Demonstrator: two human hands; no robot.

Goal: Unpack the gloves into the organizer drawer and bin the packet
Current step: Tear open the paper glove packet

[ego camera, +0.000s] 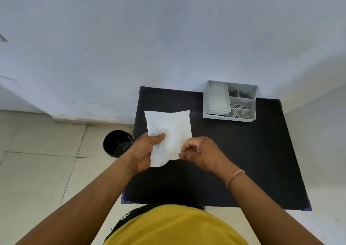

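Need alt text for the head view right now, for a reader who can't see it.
Both hands hold a white packet above a black table: left hand grips its left edge, right hand pinches its near right corner. A grey organizer sits far right; a black bin stands on the floor, left.

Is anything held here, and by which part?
The white packet is held by both hands: the left hand grips its lower left edge, and the right hand pinches its lower right corner.
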